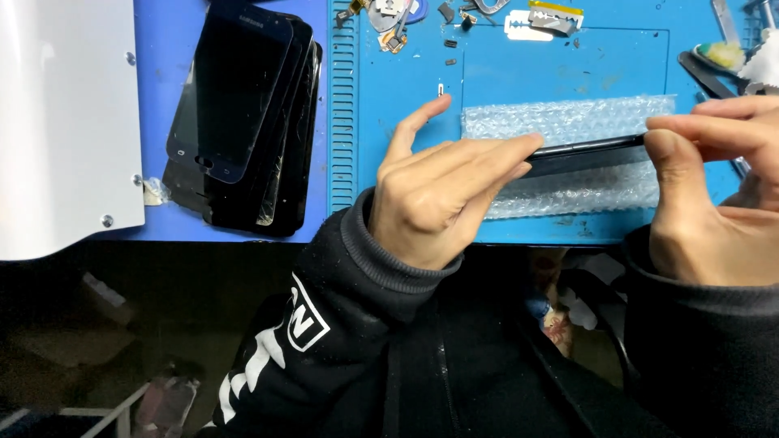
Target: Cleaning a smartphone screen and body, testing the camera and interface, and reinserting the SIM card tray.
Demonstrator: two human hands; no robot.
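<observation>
Both hands hold a thin black phone screen panel [586, 152] edge-on, just above a sheet of bubble wrap [568, 120] that lies on a blue work mat [519, 73]. My left hand [438, 195] grips the panel's left end with its fingertips, the index finger raised. At the panel's right end, my right hand [710, 191] pinches it between thumb and fingers. Black sleeves cover both wrists.
A stack of black phone screens [243, 122] lies on the blue surface to the left. A white machine housing [65, 122] fills the far left. Razor blades [544, 20], small metal parts and tools [718, 57] are scattered along the mat's far edge.
</observation>
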